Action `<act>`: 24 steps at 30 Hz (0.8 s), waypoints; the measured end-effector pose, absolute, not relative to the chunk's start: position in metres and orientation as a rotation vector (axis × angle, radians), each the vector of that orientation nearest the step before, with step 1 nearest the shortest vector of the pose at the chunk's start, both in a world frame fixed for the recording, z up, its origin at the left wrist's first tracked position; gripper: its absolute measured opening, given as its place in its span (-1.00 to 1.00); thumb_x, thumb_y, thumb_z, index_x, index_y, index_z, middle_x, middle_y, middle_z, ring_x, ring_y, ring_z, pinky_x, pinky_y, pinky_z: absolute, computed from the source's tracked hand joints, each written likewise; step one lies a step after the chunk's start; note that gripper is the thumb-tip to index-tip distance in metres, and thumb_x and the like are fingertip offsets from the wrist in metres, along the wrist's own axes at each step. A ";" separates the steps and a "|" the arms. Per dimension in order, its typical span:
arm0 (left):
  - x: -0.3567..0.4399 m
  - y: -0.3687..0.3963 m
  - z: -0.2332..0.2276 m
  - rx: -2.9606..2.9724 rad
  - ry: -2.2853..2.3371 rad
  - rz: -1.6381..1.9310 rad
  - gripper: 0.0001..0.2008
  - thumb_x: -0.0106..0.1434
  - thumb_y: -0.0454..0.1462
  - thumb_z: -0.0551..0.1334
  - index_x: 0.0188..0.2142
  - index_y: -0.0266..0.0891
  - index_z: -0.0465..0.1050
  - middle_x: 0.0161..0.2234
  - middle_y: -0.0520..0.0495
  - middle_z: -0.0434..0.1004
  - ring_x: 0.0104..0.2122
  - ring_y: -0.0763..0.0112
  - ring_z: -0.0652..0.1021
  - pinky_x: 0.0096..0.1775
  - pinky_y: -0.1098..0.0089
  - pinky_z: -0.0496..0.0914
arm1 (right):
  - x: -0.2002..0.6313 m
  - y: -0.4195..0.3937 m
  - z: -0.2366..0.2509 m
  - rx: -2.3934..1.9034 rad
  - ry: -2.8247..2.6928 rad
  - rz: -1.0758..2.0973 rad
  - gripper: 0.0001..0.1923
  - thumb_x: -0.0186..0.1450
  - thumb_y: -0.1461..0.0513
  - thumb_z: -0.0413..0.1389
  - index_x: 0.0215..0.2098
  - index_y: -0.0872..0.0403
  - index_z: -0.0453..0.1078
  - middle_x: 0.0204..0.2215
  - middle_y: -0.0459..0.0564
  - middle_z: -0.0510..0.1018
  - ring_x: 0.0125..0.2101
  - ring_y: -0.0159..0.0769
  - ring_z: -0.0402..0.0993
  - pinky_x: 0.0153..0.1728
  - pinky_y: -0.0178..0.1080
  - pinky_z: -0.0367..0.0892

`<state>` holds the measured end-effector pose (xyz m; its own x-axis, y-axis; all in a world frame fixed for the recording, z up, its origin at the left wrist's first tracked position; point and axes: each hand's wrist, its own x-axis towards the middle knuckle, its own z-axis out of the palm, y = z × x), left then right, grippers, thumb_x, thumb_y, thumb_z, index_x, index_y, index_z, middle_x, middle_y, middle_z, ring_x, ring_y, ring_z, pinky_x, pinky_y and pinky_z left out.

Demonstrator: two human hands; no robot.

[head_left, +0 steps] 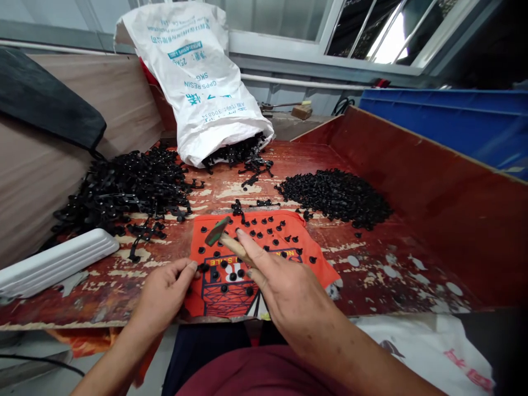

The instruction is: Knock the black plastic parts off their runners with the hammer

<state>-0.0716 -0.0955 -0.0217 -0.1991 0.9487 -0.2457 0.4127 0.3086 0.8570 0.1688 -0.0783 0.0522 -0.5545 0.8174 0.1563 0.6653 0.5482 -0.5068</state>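
My right hand (289, 286) is wrapped round the wooden handle of a small hammer (217, 231), whose worn greenish head is raised over an orange-red printed cloth (319, 269). At the cloth's left edge, my left hand (163, 291) pinches a small black plastic piece (203, 267) between thumb and fingertips; part of it is hidden by the fingers. Several round black parts (233, 276) with short stems are spread over the cloth. Just behind the cloth lie a few joined black plastic pieces (237, 209).
A heap of joined black pieces (127, 184) lies at left, and loose small black parts (336, 195) are piled at right. A white sack (206, 82) spills more pieces at the back. Wooden boards (416, 192) wall the worn red table (383, 286). A white ridged plastic bar (61, 258) is at left.
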 end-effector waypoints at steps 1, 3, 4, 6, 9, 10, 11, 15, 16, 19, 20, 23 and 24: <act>-0.073 -0.095 -0.023 1.153 1.729 0.865 -0.56 0.18 0.11 0.16 -0.48 -0.21 0.45 -0.61 0.05 0.45 -0.58 0.38 0.41 -0.51 0.46 0.24 | 0.172 -0.079 0.053 -1.207 -2.390 0.611 -0.36 0.47 0.28 -0.11 0.47 -0.12 -0.14 -0.02 0.01 0.64 -0.17 -0.18 0.61 -0.08 -0.14 0.50; -0.075 -0.095 -0.024 1.060 1.687 0.919 -0.55 0.15 0.12 0.19 -0.50 -0.23 0.44 -0.59 0.03 0.46 -0.57 0.40 0.41 -0.50 0.47 0.25 | 0.178 -0.082 0.051 -1.212 -2.344 0.705 -0.36 0.46 0.29 -0.11 0.46 -0.13 -0.12 0.09 -0.03 0.57 -0.09 -0.20 0.59 -0.01 -0.12 0.49; -0.076 -0.095 -0.023 1.037 1.677 0.942 -0.55 0.14 0.12 0.21 -0.51 -0.23 0.45 -0.57 0.02 0.47 -0.56 0.41 0.42 -0.48 0.47 0.27 | 0.180 -0.083 0.050 -1.218 -2.325 0.740 -0.37 0.46 0.30 -0.10 0.45 -0.14 -0.10 0.13 -0.05 0.54 -0.07 -0.21 0.59 0.02 -0.12 0.48; -0.077 -0.095 -0.021 1.015 1.680 0.969 -0.55 0.12 0.11 0.24 -0.53 -0.24 0.45 -0.56 0.01 0.48 -0.54 0.42 0.42 -0.47 0.47 0.28 | 0.183 -0.084 0.046 -1.223 -2.305 0.783 -0.38 0.47 0.31 -0.10 0.44 -0.14 -0.06 0.20 -0.09 0.47 -0.05 -0.24 0.58 0.07 -0.11 0.46; -0.076 -0.095 -0.018 1.009 1.692 0.975 -0.55 0.13 0.10 0.25 -0.53 -0.25 0.46 -0.56 0.01 0.48 -0.54 0.43 0.42 -0.47 0.47 0.28 | 0.187 -0.084 0.046 -1.192 -2.309 0.802 -0.38 0.47 0.32 -0.12 0.44 -0.13 -0.08 0.26 -0.13 0.38 -0.03 -0.26 0.57 0.12 -0.08 0.43; -0.076 -0.096 -0.018 1.010 1.692 0.971 -0.56 0.13 0.10 0.25 -0.52 -0.25 0.46 -0.56 0.02 0.48 -0.54 0.43 0.42 -0.47 0.47 0.29 | 0.189 -0.084 0.046 -1.185 -2.310 0.795 -0.38 0.47 0.33 -0.12 0.44 -0.12 -0.08 0.27 -0.14 0.36 -0.02 -0.26 0.56 0.12 -0.08 0.42; -0.075 -0.096 -0.018 1.015 1.694 0.968 -0.57 0.15 0.09 0.25 -0.51 -0.25 0.46 -0.55 0.02 0.48 -0.54 0.42 0.43 -0.47 0.46 0.30 | 0.190 -0.084 0.046 -1.183 -2.311 0.786 -0.39 0.47 0.33 -0.13 0.44 -0.12 -0.08 0.27 -0.14 0.36 -0.01 -0.26 0.56 0.13 -0.08 0.42; -0.073 -0.095 -0.021 1.060 1.716 0.930 -0.57 0.17 0.10 0.22 -0.48 -0.23 0.44 -0.57 0.04 0.45 -0.55 0.39 0.43 -0.49 0.43 0.33 | 0.194 -0.084 0.045 -1.193 -2.305 0.769 -0.39 0.46 0.34 -0.11 0.43 -0.13 -0.04 0.25 -0.12 0.39 0.00 -0.26 0.56 0.11 -0.09 0.44; -0.073 -0.094 -0.022 1.070 1.719 0.914 -0.57 0.18 0.10 0.22 -0.48 -0.23 0.44 -0.58 0.05 0.44 -0.56 0.39 0.43 -0.50 0.43 0.33 | 0.194 -0.085 0.043 -1.198 -2.302 0.777 -0.38 0.46 0.34 -0.10 0.44 -0.13 -0.05 0.24 -0.11 0.40 0.00 -0.26 0.56 0.11 -0.09 0.44; -0.071 -0.094 -0.024 1.086 1.751 0.880 -0.58 0.18 0.10 0.20 -0.48 -0.22 0.42 -0.60 0.08 0.40 -0.59 0.42 0.39 -0.53 0.46 0.28 | 0.195 -0.085 0.038 -1.228 -2.293 0.798 -0.40 0.47 0.31 -0.10 0.44 -0.11 -0.04 0.19 -0.06 0.47 -0.02 -0.20 0.57 0.11 -0.04 0.44; -0.071 -0.093 -0.025 1.095 1.767 0.869 -0.58 0.19 0.09 0.19 -0.48 -0.21 0.40 -0.60 0.09 0.39 -0.59 0.44 0.37 -0.54 0.48 0.26 | 0.196 -0.086 0.036 -1.237 -2.292 0.798 -0.40 0.47 0.30 -0.10 0.44 -0.11 -0.03 0.17 -0.05 0.50 -0.02 -0.18 0.58 0.10 -0.02 0.44; -0.070 -0.094 -0.027 1.111 1.788 0.820 -0.58 0.21 0.10 0.15 -0.48 -0.19 0.36 -0.62 0.12 0.34 -0.62 0.46 0.31 -0.58 0.50 0.18 | 0.195 -0.086 0.034 -1.251 -2.297 0.780 -0.40 0.47 0.29 -0.08 0.44 -0.12 -0.01 0.09 -0.03 0.57 -0.03 -0.15 0.59 0.07 -0.02 0.47; -0.070 -0.094 -0.027 1.121 1.788 0.802 -0.58 0.22 0.10 0.13 -0.48 -0.19 0.34 -0.62 0.12 0.33 -0.62 0.46 0.31 -0.58 0.49 0.16 | 0.195 -0.086 0.033 -1.251 -2.298 0.783 -0.40 0.47 0.30 -0.08 0.43 -0.13 -0.01 0.09 -0.04 0.57 -0.03 -0.15 0.59 0.07 -0.02 0.47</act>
